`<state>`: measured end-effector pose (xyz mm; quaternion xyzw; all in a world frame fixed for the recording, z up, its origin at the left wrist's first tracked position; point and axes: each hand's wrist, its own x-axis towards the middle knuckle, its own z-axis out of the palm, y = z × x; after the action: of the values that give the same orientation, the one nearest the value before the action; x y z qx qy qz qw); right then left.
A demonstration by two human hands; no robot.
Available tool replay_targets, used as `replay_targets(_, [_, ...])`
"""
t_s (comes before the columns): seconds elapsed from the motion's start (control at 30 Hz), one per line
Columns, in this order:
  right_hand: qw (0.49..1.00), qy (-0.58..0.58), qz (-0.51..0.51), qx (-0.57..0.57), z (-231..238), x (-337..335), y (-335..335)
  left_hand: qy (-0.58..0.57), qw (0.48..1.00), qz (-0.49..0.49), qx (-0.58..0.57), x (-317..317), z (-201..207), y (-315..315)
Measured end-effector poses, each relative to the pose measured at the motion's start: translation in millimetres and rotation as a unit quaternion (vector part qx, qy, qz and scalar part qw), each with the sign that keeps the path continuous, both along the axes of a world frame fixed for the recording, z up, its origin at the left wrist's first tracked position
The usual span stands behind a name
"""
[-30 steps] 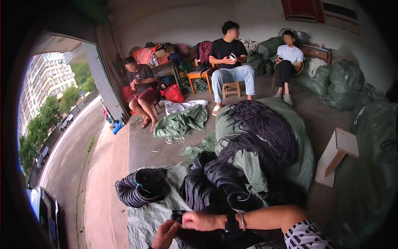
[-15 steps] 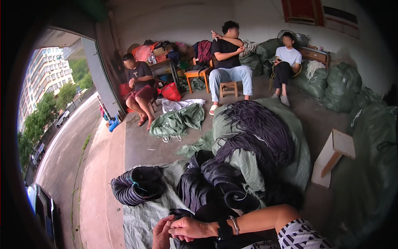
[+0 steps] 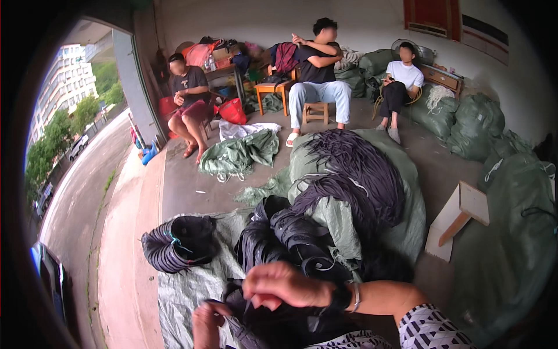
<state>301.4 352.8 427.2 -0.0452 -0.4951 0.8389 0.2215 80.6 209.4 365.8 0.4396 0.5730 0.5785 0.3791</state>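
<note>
Low at the front, my left hand (image 3: 206, 326) is closed on a dark cloth strip (image 3: 243, 334). Above and to its right, my right hand (image 3: 288, 286) is raised with curled fingers, a little smeared by motion. Whatever its fingers hold is hidden. Loose black cloth (image 3: 290, 320) lies beneath both hands, over my lap. Just beyond are bundles of stacked black strips (image 3: 303, 232). Another rolled black bundle (image 3: 180, 243), tied with a thin turquoise cord, lies on its side to the left.
A grey-green woven sheet (image 3: 186, 302) covers the floor here. Ahead, a large heap of dark strips (image 3: 354, 168) spills over an opened green sack (image 3: 412, 198). A small wooden stool (image 3: 459, 218) lies tipped at right, beside stuffed green sacks (image 3: 476, 125). Three people sit along the back.
My hands have moved apart: the right rose and the left shifted left and down. The whole view has shifted slightly. The seated person at left has lowered their hands.
</note>
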Motion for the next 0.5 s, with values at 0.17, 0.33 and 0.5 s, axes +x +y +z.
replay_targets(0.17, [0.923,-0.162,-0.339,-0.09,-58.8,118.6,113.2,-0.299,0.918,0.252,0.068,-172.9,-61.2,-68.6])
replay_targets(0.33, [0.807,-0.119,-0.565,-0.122,-72.0,301.3,212.5,-0.39,0.74,0.544,0.071,-278.1,-86.3,-199.7])
replay_targets(0.5, [0.864,-0.097,-0.427,-0.248,-115.8,242.8,189.3,-0.292,0.904,0.308,-0.058,-164.7,-78.1,-140.2])
